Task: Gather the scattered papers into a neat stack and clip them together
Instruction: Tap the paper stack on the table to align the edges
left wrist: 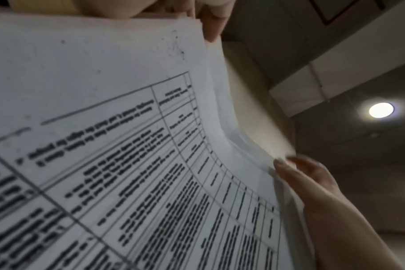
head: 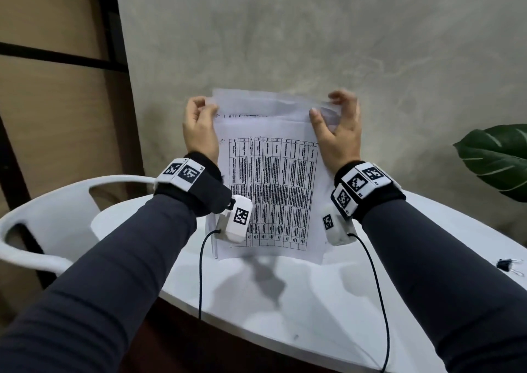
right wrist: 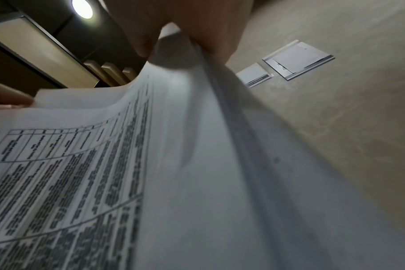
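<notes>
The left hand (head: 198,127) pinches the left edge of a stack of thin white papers (head: 268,190), held upright between both hands, bottom edge on the round white table (head: 285,301). The top sheet carries a printed grid table, its text too blurred to read. The right hand (head: 338,133) grips the right edge, sheets fanning. Right of that hand lies a black binder clip (head: 506,264).

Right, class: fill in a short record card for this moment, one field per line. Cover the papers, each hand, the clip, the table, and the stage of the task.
papers: sheaf held upright, bottom edge on the table, top edges uneven; front sheet shows a printed table
left hand: grips the sheaf's upper left edge
right hand: pinches the upper right edge, thumb in front
clip: black binder clip lying on the table to the right, untouched
table: white, round
stage: papers gathered, being squared; not yet clipped
</notes>
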Available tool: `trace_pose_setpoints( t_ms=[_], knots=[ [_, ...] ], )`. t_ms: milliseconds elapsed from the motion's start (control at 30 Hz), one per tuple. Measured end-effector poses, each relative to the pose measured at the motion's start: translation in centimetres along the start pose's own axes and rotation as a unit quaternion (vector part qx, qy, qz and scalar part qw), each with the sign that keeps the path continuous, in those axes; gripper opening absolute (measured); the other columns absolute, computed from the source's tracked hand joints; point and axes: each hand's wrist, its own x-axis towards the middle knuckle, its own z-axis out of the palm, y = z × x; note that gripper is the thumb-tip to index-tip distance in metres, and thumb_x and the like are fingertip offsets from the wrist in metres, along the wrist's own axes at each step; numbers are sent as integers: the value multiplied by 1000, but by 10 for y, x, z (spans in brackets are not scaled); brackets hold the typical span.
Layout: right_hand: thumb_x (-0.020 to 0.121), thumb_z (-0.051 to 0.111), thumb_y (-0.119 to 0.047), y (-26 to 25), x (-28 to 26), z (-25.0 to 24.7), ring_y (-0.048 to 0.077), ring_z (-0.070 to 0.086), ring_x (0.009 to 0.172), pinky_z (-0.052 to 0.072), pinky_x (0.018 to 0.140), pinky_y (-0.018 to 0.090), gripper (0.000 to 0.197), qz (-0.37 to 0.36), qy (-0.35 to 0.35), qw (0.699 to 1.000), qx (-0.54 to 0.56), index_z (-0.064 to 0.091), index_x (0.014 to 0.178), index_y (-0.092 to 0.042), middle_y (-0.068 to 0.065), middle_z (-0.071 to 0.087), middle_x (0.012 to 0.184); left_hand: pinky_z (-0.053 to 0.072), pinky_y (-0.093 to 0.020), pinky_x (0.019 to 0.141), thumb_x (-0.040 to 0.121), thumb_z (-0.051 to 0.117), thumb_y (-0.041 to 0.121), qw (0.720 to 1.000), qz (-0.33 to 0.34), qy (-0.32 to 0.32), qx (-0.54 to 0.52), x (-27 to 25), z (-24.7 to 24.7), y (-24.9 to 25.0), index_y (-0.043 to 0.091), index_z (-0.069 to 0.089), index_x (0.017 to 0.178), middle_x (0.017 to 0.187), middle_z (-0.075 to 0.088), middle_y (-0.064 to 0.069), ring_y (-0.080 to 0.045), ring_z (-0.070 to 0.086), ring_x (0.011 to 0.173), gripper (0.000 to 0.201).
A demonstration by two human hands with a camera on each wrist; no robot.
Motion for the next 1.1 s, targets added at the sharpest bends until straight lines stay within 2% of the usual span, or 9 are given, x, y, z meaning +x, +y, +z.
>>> trace_pose_setpoints(
  t_ms=[133, 300, 400, 500, 567, 667, 833, 967, 1100],
  knots=[
    [91, 58, -25, 1, 3, 0, 12, 54, 89, 47, 84, 19, 33, -21, -37, 998, -48, 64, 119, -10, 1, 49, 100, 36, 1, 90, 89, 56, 17, 991, 60, -66, 97, -5, -2, -6, 28, 33, 143, 124, 47, -3, 11, 47, 101, 59],
    [90, 58, -24, 3, 6, 0, -2, 45, 68, 40, 65, 13, 26, 0, -10, 999, -47, 67, 89, 0, 1, 49, 86, 40, -1, 83, 83, 52, 1, 988, 94, -43, 115, -5, -1, -4, 19, 64, 83, 107, 50, -15, 23, 52, 77, 21],
    [88, 62, -27, 1, 4, -2, 6, 50, 90, 43, 80, 8, 37, -9, -54, 998, -44, 58, 125, -21, 0, 47, 102, 42, -3, 84, 83, 54, 10, 986, 105, -41, 123, -5, -4, -3, 33, 54, 103, 112, 52, -13, 12, 50, 87, 31],
    [84, 67, -29, 2, 5, -1, 10, 50, 97, 36, 84, -4, 35, -17, -82, 994, -64, 68, 115, -12, 3, 48, 105, 38, 4, 83, 90, 55, 7, 976, 118, -99, 152, -8, -4, -6, 23, 50, 127, 114, 42, -10, 22, 50, 89, 40],
    [83, 68, -28, 2, 6, 0, 11, 53, 95, 42, 84, 5, 29, -12, -62, 997, -53, 74, 96, -3, 12, 57, 101, 40, 1, 80, 89, 55, 2, 977, 118, -99, 144, -9, -3, -4, -2, 66, 107, 106, 44, -13, 26, 51, 79, 22],
    [80, 70, -30, 1, 5, 1, 13, 52, 95, 48, 85, 23, 28, -7, -45, 998, -48, 75, 90, -4, 14, 57, 97, 39, -10, 75, 81, 55, 18, 984, 100, -55, 139, -8, -4, -3, 19, 58, 78, 95, 54, -8, 8, 52, 75, 5],
    [81, 71, -27, 4, 6, 0, 12, 55, 94, 45, 84, 9, 26, -13, -74, 996, -43, 75, 94, -5, 6, 56, 99, 41, -2, 77, 85, 64, 16, 979, 109, -86, 150, -7, -9, -6, 16, 67, 91, 96, 59, -3, 21, 53, 78, 7],
    [81, 69, -21, 0, 9, 2, -5, 56, 77, 43, 73, 2, 23, -9, -64, 998, -23, 75, 83, 1, 16, 67, 97, 51, -32, 85, 74, 75, 17, 986, 53, -71, 141, -3, -9, -7, 26, 63, 60, 74, 65, 9, -8, 60, 73, 21],
    [85, 65, -25, -10, 9, 1, 20, 62, 89, 47, 82, 11, 24, 6, -67, 992, -104, 75, 90, -4, 13, 67, 101, 50, -25, 77, 73, 75, 19, 983, 58, -61, 164, -1, -11, -6, 32, 61, 70, 74, 64, 14, -2, 58, 69, 20]
  ],
)
